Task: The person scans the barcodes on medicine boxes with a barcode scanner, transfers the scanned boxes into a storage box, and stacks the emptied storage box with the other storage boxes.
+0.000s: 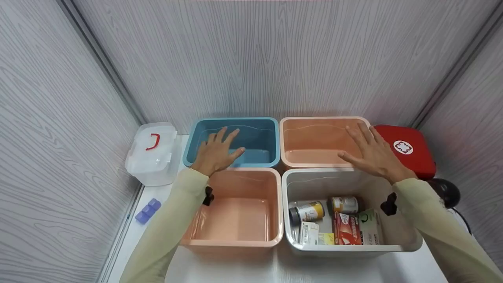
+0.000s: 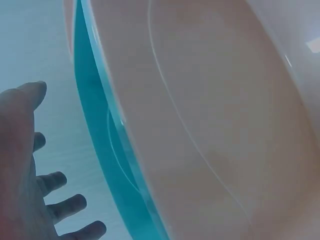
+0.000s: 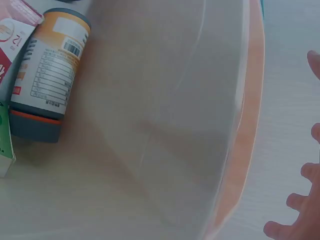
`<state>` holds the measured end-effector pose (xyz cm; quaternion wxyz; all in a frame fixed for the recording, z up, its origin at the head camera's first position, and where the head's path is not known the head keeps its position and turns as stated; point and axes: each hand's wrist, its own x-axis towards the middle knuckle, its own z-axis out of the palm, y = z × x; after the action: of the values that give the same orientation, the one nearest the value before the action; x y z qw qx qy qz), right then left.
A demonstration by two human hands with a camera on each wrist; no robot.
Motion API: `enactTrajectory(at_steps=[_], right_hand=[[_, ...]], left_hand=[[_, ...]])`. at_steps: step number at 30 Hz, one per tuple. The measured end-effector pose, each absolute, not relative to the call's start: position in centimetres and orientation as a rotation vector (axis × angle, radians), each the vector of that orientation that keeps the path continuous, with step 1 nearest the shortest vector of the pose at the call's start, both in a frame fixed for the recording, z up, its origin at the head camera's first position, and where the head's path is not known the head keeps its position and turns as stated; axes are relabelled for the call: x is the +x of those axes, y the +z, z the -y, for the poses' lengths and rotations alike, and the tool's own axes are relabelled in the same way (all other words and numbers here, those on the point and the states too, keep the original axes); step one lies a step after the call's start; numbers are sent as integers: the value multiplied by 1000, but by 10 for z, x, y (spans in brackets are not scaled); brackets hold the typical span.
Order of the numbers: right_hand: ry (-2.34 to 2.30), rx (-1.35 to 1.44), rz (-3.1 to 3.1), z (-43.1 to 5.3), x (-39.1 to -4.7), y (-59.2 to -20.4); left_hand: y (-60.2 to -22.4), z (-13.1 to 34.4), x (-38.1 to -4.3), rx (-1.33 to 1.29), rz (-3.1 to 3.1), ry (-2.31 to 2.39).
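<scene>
My left hand (image 1: 217,154), fingers spread and holding nothing, is over the blue bin (image 1: 232,121) and its front edge. The right hand (image 1: 373,153) is spread in the same way, above the right part of the back peach bin (image 1: 289,163). In front of it stands the off-white bin (image 1: 290,177), which holds two pill bottles (image 1: 311,211) (image 1: 346,204), a red box (image 1: 347,230), a green and white box (image 1: 369,228) and smaller white and yellow boxes (image 1: 309,233). One bottle (image 3: 47,67) shows closely in the right wrist view.
A front peach bin (image 1: 235,220) stands below the left forearm. At the left are a clear lidded case (image 1: 151,157) with a red handle and a purple pill organizer (image 1: 148,211). A red first-aid case (image 1: 416,157) and a black rounded object (image 1: 446,192) lie at the right. Grey panels enclose the table.
</scene>
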<state>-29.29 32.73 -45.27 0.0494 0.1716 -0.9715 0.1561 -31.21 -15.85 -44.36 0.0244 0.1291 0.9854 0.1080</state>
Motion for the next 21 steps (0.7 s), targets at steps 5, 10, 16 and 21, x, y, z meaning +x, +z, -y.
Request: enactTrajectory(at_steps=[5, 10, 16, 21], right_hand=[[475, 673, 2909, -311, -287, -451], [595, 777, 2898, -293, -276, -452], [701, 895, 2893, -270, -261, -456], [863, 1031, 2842, -252, -251, -462]], left_hand=[[-438, 138, -302, 543, -3071, 283], [-438, 115, -288, 659, -3031, 291], [-440, 93, -274, 851, -2936, 351], [-442, 79, -264, 955, -2862, 331]])
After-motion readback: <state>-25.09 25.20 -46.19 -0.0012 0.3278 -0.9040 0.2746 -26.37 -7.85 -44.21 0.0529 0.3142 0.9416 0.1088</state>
